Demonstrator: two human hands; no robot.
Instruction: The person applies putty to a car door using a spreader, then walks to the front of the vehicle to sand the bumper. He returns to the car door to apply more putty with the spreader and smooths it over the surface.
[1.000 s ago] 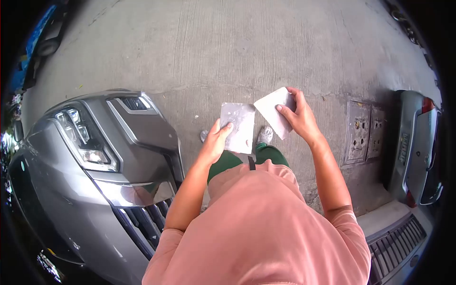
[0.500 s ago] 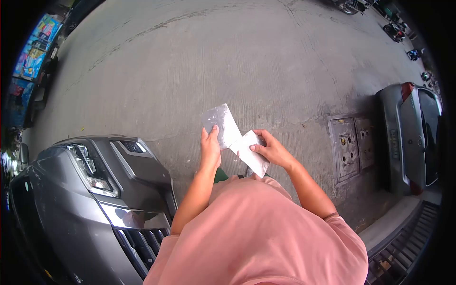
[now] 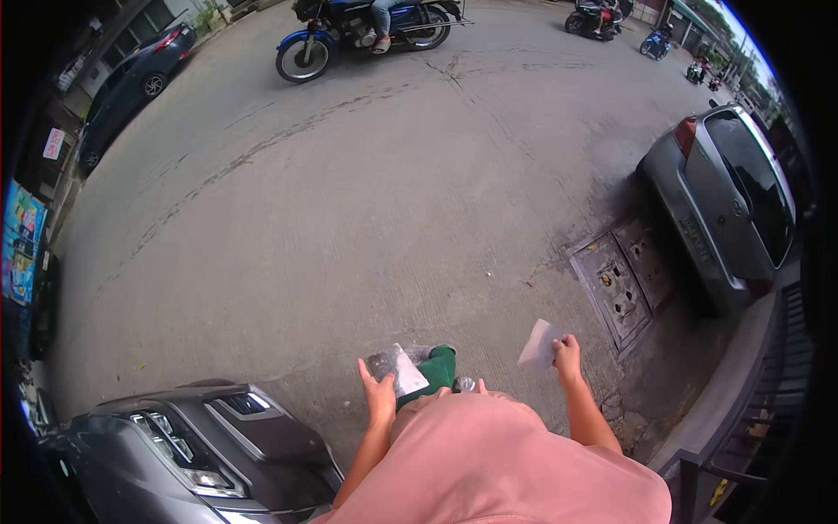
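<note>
My left hand [image 3: 378, 402] grips a flat rectangular plate [image 3: 399, 367], dark grey on one side and smeared white on the other. Its thumb lies against the plate's near edge. Off to the right, my right hand [image 3: 567, 356] pinches a thin pale flat piece [image 3: 539, 344] by its right edge. The two pieces are well apart, both above the concrete. Beyond the plate, a green-clothed leg [image 3: 436, 367] shows past my pink shirt [image 3: 489, 454]. What the pieces are made of is not clear.
A grey vehicle's front [image 3: 201, 445] stands close on the left. On the right are a parked silver car [image 3: 724, 192], metal covers with holes [image 3: 615, 288] and a dark railing [image 3: 768, 375]. A rider's blue motorcycle [image 3: 375, 35] is on the road ahead.
My hands have separated: the right one moved away to the right with the pale piece, which had been touching the plate. The view has tilted up, and a motorcycle has come in ahead.
</note>
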